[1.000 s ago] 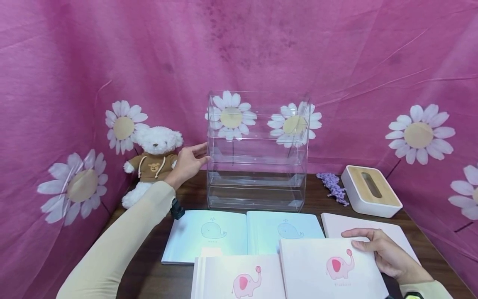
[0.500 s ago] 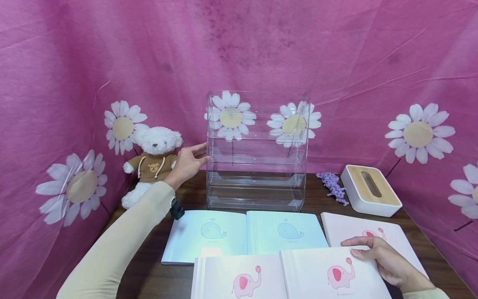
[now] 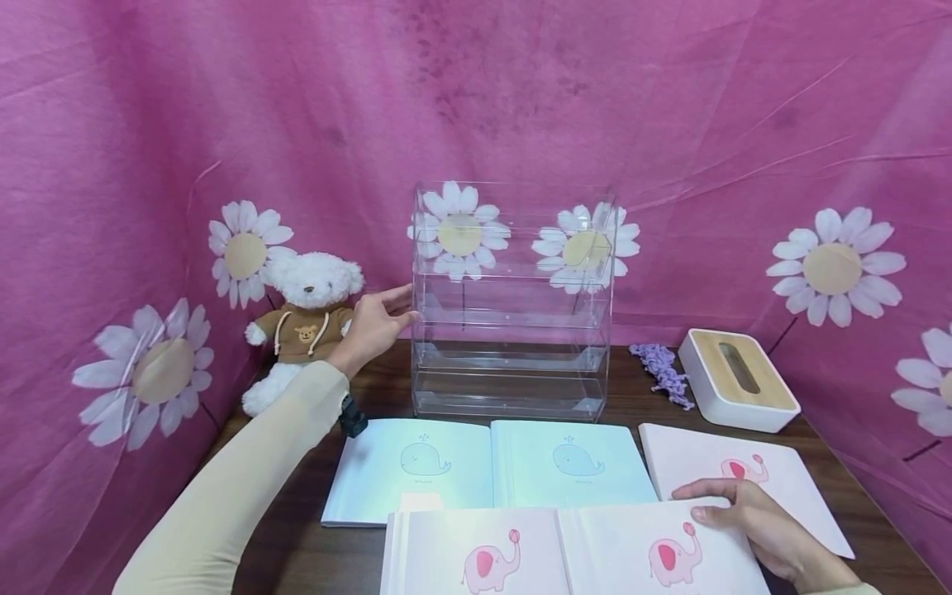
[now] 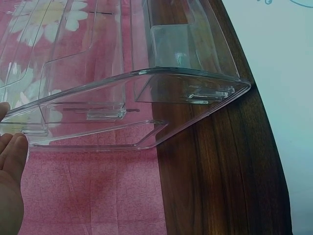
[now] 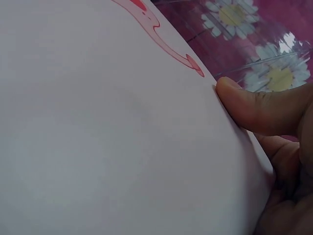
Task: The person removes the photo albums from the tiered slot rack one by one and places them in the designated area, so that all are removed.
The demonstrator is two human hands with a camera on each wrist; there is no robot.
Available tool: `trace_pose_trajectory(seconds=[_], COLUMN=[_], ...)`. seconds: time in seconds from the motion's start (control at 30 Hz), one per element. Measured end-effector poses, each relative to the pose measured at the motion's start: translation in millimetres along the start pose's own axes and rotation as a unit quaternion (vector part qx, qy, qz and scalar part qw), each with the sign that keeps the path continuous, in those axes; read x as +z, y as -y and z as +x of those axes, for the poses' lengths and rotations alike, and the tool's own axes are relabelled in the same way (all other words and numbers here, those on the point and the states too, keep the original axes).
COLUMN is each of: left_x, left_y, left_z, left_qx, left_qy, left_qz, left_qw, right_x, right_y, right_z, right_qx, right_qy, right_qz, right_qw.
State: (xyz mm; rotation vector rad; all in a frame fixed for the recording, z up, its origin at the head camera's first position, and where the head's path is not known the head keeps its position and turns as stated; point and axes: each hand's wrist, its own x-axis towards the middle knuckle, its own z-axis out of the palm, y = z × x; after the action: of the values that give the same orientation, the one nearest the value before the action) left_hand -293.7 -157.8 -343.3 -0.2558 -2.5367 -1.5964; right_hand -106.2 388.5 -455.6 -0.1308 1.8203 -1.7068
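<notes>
My left hand [image 3: 370, 329] touches the left side of a clear tiered display rack [image 3: 509, 405], its fingers fairly straight. The left wrist view shows fingertips [image 4: 18, 147] against the rack's transparent side panel. My right hand [image 3: 766, 529] pinches the upper right corner of a pale pink book [image 3: 617, 541] with an elephant on its cover. Up close, the right thumb [image 5: 239, 105] lies on the cover's edge, with other fingers behind. A second elephant book [image 3: 446, 554] lies directly left of the held one; another pink book [image 3: 788, 479] lies partly behind the right hand.
Two light blue whale books [image 3: 372, 487] lie side by side before the rack. A white teddy bear [image 3: 305, 330] in a brown hoodie sits at left. Purple knotted yarn [image 3: 662, 373] and a wood-topped tissue box [image 3: 744, 380] stand at right, on a dark wooden table [image 3: 290, 545].
The right hand and the pink book it holds have come down and nearer, uncovering the elephant on the book behind. My left hand stays at the rack's side.
</notes>
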Motion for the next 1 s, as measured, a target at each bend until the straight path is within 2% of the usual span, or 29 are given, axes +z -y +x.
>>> trace_pose_trajectory(seconds=[0.2, 0.3, 0.37, 0.47, 0.57, 0.67, 0.8, 1.0], left_x=[-0.2, 0.1, 0.0, -0.2, -0.8, -0.7, -0.4, -0.3], left_y=[0.5, 0.3, -0.1, -0.1, 0.0, 0.1, 0.0, 0.3], left_z=[-0.5, -0.7, -1.1, -1.1, -1.4, -1.4, -1.5, -1.4], left_qx=[0.006, 0.007, 0.006, 0.005, 0.004, 0.005, 0.005, 0.004], left_qy=[0.0, 0.002, 0.002, 0.0, 0.0, 0.003, 0.002, -0.003], left_qz=[0.003, 0.0, 0.003, 0.008, 0.006, 0.0, 0.002, 0.002], left_qw=[1.0, 1.0, 1.0, 1.0, 1.0, 1.0, 1.0, 1.0], right_x=[5.3, 7.4, 9.3, 12.0, 14.2, 15.8, 18.7, 23.6], right_y=[3.0, 4.4, 5.3, 6.3, 8.1, 10.6, 14.2, 15.5], right_z=[-2.0, -4.8, -6.4, -8.5, -8.8, -8.2, -6.4, -5.6], right_qx=[0.011, 0.014, 0.012, -0.002, -0.011, -0.01, -0.003, -0.027], right_qy=[-0.048, -0.073, -0.1, -0.137, -0.165, -0.176, -0.189, -0.202], right_qz=[-0.06, -0.113, -0.164, -0.24, -0.292, -0.331, -0.364, -0.376], right_qw=[0.997, 0.9909, 0.9812, 0.9612, 0.9421, 0.9269, 0.9119, 0.9039])
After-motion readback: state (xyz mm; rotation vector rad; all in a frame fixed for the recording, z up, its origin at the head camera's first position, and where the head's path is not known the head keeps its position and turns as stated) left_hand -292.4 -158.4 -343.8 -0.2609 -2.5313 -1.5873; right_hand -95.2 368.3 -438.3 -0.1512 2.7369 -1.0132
